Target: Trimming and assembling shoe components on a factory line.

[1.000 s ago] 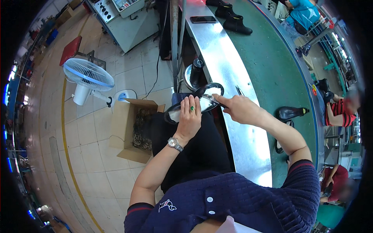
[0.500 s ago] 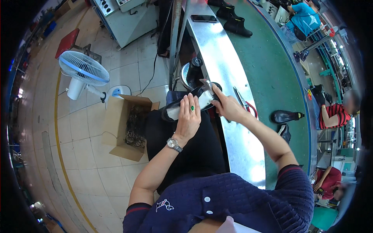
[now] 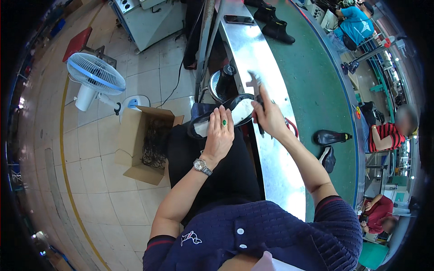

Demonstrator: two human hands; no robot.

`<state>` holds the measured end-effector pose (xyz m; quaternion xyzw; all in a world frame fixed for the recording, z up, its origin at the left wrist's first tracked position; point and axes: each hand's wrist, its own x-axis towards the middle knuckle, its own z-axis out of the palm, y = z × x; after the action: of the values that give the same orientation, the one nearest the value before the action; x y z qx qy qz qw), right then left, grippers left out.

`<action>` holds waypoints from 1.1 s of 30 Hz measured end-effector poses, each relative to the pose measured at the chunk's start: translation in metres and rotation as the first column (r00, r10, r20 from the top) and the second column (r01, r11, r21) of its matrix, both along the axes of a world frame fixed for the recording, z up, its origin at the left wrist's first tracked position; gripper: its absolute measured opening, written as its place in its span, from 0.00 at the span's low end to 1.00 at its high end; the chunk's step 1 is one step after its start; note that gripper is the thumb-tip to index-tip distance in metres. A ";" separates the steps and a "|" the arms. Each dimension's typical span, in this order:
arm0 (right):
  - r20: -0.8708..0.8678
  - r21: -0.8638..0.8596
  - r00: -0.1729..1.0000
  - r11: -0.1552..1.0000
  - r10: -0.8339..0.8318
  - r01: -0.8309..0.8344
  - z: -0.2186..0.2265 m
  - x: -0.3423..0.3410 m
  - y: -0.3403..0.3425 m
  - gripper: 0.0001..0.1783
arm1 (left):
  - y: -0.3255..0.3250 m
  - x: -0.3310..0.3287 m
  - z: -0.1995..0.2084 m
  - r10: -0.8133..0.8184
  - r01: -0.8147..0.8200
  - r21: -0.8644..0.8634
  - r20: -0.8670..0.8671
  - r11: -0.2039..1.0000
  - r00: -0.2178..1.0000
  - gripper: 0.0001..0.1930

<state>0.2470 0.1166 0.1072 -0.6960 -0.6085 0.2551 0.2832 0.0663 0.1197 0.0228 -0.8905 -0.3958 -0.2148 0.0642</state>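
A black shoe (image 3: 242, 111) lies with its pale underside up, across my knee beside the metal bench. My left hand (image 3: 219, 135) is pressed over its near end with the fingers straight and close together; the thumb is hidden. My right hand (image 3: 271, 118) is closed round the handle of a hammer (image 3: 253, 81). The hammer's head is raised above the bench edge, apart from the shoe and slightly blurred. Behind my right wrist, the red handles of scissors (image 3: 291, 127) show on the bench.
The shiny bench (image 3: 282, 180) carries a phone (image 3: 238, 20). Beyond it, a green conveyor belt (image 3: 312, 86) holds dark shoes (image 3: 332, 137). On my left are an open carton (image 3: 131, 144) of dark tangled strands and a fan (image 3: 96, 74). A black bottle (image 3: 225, 77) stands past the shoe. Other people sit across.
My right hand has lifted the hammer up and away from the shoe's pale underside. The left hand stays on the shoe. A dark shoe on the belt shows more fully.
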 end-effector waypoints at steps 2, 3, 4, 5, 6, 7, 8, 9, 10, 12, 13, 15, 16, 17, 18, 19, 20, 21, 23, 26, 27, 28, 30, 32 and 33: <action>0.282 -0.321 0.941 0.943 0.189 -0.093 -0.015 0.015 0.001 0.30 | 0.001 0.000 0.002 -0.017 0.017 0.008 -0.011 1.000 1.000 0.26; 0.215 -0.391 0.943 0.907 0.255 -0.156 0.005 0.009 0.007 0.31 | 0.002 -0.005 0.000 -0.004 0.004 -0.001 -0.001 1.000 1.000 0.26; 0.147 -0.459 0.940 0.863 0.307 -0.211 0.026 0.006 0.008 0.33 | -0.001 -0.007 -0.001 0.000 0.000 -0.015 0.013 1.000 1.000 0.25; 0.143 -0.464 0.940 0.860 0.310 -0.213 0.023 0.003 0.004 0.33 | -0.002 -0.009 -0.003 0.002 -0.002 -0.022 0.011 1.000 1.000 0.25; 0.126 -0.250 0.954 0.939 0.273 -0.236 0.021 0.000 0.000 0.33 | -0.001 -0.007 -0.002 0.010 -0.010 0.001 0.020 1.000 1.000 0.27; 0.100 -0.023 0.965 0.970 0.242 -0.241 0.019 -0.003 -0.004 0.34 | 0.001 -0.005 -0.001 0.018 -0.019 0.024 0.028 1.000 0.999 0.28; 0.101 -0.026 0.964 0.969 0.246 -0.244 0.015 -0.005 -0.006 0.34 | 0.002 -0.003 0.000 0.022 -0.023 0.021 0.030 1.000 0.999 0.28; 0.317 -0.134 0.903 0.957 0.289 -0.259 0.007 -0.009 -0.009 0.34 | 0.005 -0.002 0.007 0.007 -0.007 -0.005 0.064 1.000 0.998 0.28; 0.509 -0.243 0.791 0.938 0.339 -0.246 -0.001 -0.011 -0.011 0.34 | 0.009 -0.002 0.013 -0.007 0.010 -0.031 0.099 0.999 0.995 0.27; 0.508 -0.205 0.797 0.944 0.328 -0.258 -0.002 -0.006 -0.011 0.33 | 0.022 -0.015 0.047 -0.003 0.077 -0.348 0.208 0.934 0.978 0.26; 0.365 -0.329 0.851 0.907 0.378 -0.262 0.014 -0.003 -0.007 0.32 | 0.031 -0.023 0.061 0.043 0.165 -0.617 0.309 0.769 0.950 0.25; -0.027 -0.462 0.936 0.826 0.350 -0.322 0.031 -0.007 -0.016 0.32 | 0.053 -0.041 0.049 0.088 0.204 -0.641 0.392 0.740 0.916 0.22; -0.283 -0.428 0.907 0.805 0.313 -0.411 0.024 -0.003 -0.021 0.31 | 0.061 -0.043 0.047 0.099 0.275 -0.667 0.465 0.692 0.880 0.22; -0.413 -0.487 0.883 0.765 0.224 -0.422 0.024 0.002 -0.025 0.31 | 0.064 -0.043 0.046 0.061 0.290 -0.618 0.482 0.731 0.874 0.21; -0.530 -0.541 0.841 0.720 0.111 -0.436 0.031 0.000 -0.027 0.30 | 0.063 -0.043 0.046 0.059 0.292 -0.620 0.482 0.728 0.874 0.21; -0.531 -0.542 0.841 0.720 0.107 -0.434 0.034 -0.004 -0.025 0.30 | 0.061 -0.042 0.046 0.065 0.263 -0.615 0.458 0.743 0.887 0.25; -0.590 -0.584 0.807 0.679 0.021 -0.445 0.036 -0.011 -0.020 0.31 | 0.059 -0.042 0.046 0.073 0.233 -0.610 0.433 0.757 0.898 0.29; -0.637 -0.620 0.768 0.636 -0.068 -0.459 0.037 -0.016 -0.018 0.31 | 0.057 -0.043 0.045 0.069 0.235 -0.610 0.432 0.757 0.899 0.29; -0.610 -0.608 0.792 0.642 -0.002 -0.467 0.025 -0.018 -0.017 0.31 | 0.054 -0.044 0.040 0.123 0.239 -0.621 0.483 0.747 0.867 0.33; -0.299 -0.515 0.923 0.773 0.243 -0.370 0.012 -0.025 -0.033 0.31 | 0.050 -0.048 0.045 0.184 0.340 -0.701 0.557 0.627 0.810 0.36; -0.237 -0.489 0.934 0.798 0.266 -0.352 0.010 -0.026 -0.038 0.31 | 0.041 -0.046 0.049 0.079 0.261 -0.633 0.457 0.729 0.886 0.38; -0.178 -0.461 0.941 0.820 0.288 -0.338 0.008 -0.028 -0.041 0.31 | 0.026 -0.044 0.052 -0.006 0.194 -0.540 0.329 0.819 0.944 0.39; -0.154 -0.442 0.939 0.828 0.309 -0.345 0.008 -0.029 -0.041 0.30 | 0.009 -0.030 0.035 0.016 0.028 -0.349 0.122 0.937 0.992 0.38; -0.127 -0.424 0.936 0.835 0.328 -0.351 0.012 -0.026 -0.039 0.30 | 0.001 -0.028 0.025 0.034 -0.007 -0.270 0.097 0.963 0.995 0.33; -0.059 -0.470 0.913 0.796 0.403 -0.381 0.021 -0.020 -0.032 0.30 | -0.002 -0.026 0.022 0.032 -0.003 -0.272 0.101 0.962 0.994 0.33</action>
<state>0.2266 0.0844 0.1278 -0.6081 -0.6645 0.4331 0.0328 0.0403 0.1173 0.0447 -0.8749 -0.4323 -0.2043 -0.0773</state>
